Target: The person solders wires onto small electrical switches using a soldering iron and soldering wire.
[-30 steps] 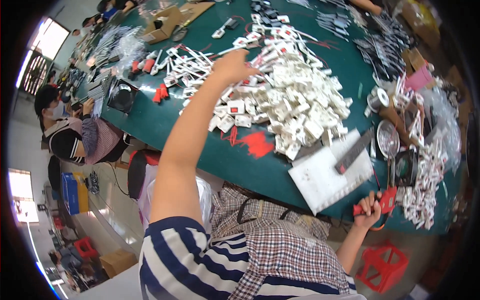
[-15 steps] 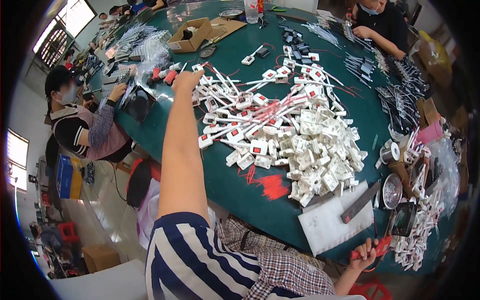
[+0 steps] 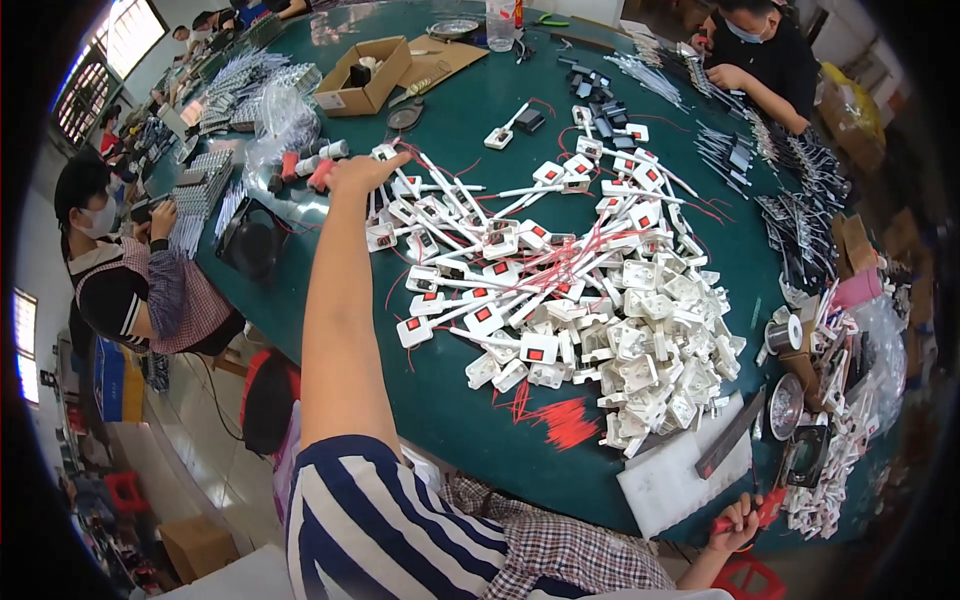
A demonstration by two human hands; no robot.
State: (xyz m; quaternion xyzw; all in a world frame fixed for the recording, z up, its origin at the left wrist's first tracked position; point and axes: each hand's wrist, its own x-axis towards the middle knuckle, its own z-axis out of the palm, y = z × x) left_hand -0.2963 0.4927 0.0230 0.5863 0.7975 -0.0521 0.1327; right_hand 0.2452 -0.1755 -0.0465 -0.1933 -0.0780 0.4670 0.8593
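My left arm stretches across the table to the far left of a heap of white switch housings [image 3: 485, 320] with red rockers, white stems and red wires. There my left hand [image 3: 360, 175] has its fingers drawn together, a white housing [image 3: 383, 152] just beyond it. Whatever its fingertips pinch cannot be made out. Low at the right table edge, my right hand [image 3: 738, 520] is wrapped round the handle of a red gun-shaped tool [image 3: 770, 507]. Bare white plastic shells [image 3: 665, 350] are piled up between the hands, with loose red wires [image 3: 565, 422] in front.
A white foam sheet [image 3: 665, 495] and a dark flat bar [image 3: 730, 435] lie near the right hand. Beyond are a solder spool [image 3: 783, 335] and a round metal dish [image 3: 785, 405]. A cardboard box [image 3: 365, 85] stands farther back. Co-workers sit at the left and far right.
The view has shifted slightly, so the table's things appear lower. Both hands keep about the same places; the left hand stays beside the same white housing.
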